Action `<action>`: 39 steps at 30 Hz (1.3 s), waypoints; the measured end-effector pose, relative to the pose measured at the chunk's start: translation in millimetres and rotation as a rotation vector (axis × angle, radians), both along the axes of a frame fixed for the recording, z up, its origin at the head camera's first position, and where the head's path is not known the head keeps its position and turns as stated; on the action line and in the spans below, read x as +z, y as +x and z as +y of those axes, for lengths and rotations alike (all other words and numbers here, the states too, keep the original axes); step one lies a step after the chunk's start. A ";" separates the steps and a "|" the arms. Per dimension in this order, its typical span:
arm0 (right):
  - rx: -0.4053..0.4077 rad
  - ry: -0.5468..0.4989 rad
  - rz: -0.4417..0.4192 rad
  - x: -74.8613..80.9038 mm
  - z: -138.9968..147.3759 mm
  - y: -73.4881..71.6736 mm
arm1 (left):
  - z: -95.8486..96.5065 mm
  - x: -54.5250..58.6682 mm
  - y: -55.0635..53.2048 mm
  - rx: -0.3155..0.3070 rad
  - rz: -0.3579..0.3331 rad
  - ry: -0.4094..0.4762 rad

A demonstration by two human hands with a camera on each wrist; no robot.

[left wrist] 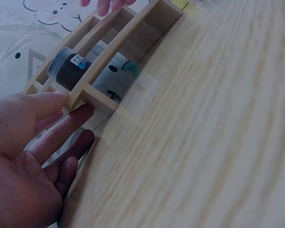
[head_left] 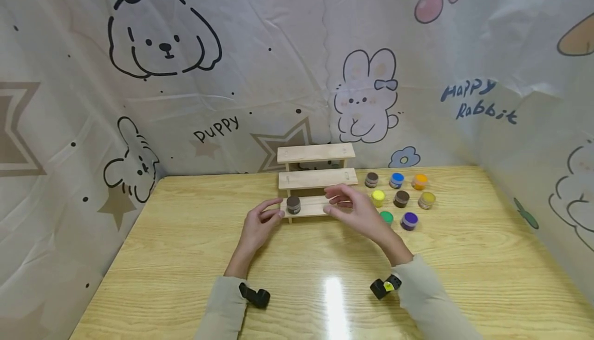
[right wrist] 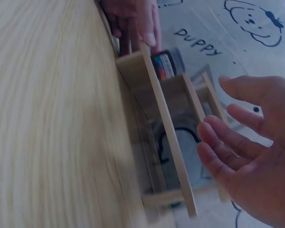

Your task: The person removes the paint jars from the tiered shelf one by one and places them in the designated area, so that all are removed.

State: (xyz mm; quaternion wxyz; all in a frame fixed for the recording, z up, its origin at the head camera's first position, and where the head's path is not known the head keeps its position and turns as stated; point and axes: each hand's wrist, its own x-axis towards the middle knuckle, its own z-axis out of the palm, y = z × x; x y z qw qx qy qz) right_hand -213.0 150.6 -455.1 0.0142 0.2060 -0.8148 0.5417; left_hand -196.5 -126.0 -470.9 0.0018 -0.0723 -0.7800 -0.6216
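A three-step wooden display rack (head_left: 317,178) stands at the back of the table. On the left part of its lowest step sits a small paint jar (head_left: 293,205) with a dark lid; its label shows in both wrist views. My left hand (head_left: 258,226) holds the left end of that step, thumb (left wrist: 50,103) by the top of the board and fingers around the end. Over the right part of the same step hovers my right hand (head_left: 359,213), fingers loosely bent and apart, with nothing between them.
Right of the rack several paint jars stand in loose rows, among them blue (head_left: 396,180), orange (head_left: 419,181), yellow (head_left: 378,198), green (head_left: 386,218) and purple (head_left: 409,221). A printed cloth (head_left: 278,87) hangs behind and beside the wooden table (head_left: 195,257).
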 end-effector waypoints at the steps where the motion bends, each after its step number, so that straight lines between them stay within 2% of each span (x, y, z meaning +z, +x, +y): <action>1: 0.003 0.001 0.003 -1.2 -4.0 -1.6 | -0.1 -0.1 -0.1 -0.003 0.001 0.001; 13: 0.070 0.028 0.032 -7.1 -47.2 -14.5 | -1.1 -1.5 -0.5 -0.014 -0.006 0.017; 18: 0.079 0.045 0.017 -10.4 -58.6 -17.2 | -1.5 -3.7 -1.5 -0.018 -0.006 0.015; 21: 0.066 0.063 0.011 -12.1 -63.5 -18.9 | -1.6 -9.0 -5.1 -0.014 0.002 0.019; 27: 0.023 0.102 0.007 -15.9 -70.6 -21.8 | -4.3 -32.6 -16.8 0.010 0.013 0.019; 29: 0.008 0.106 0.009 -16.7 -71.7 -22.5 | -5.4 -35.4 -18.6 0.004 0.016 0.021; 32: 0.002 0.105 0.007 -16.8 -72.6 -22.3 | -6.1 -36.9 -19.1 -0.004 0.015 0.035; 34: 0.002 0.110 0.003 -16.8 -72.8 -22.3 | -5.9 -29.4 -15.7 -0.015 0.004 0.032; 39: 0.008 0.116 -0.005 -15.3 -72.5 -22.1 | -6.5 -29.0 -16.2 -0.020 -0.007 0.022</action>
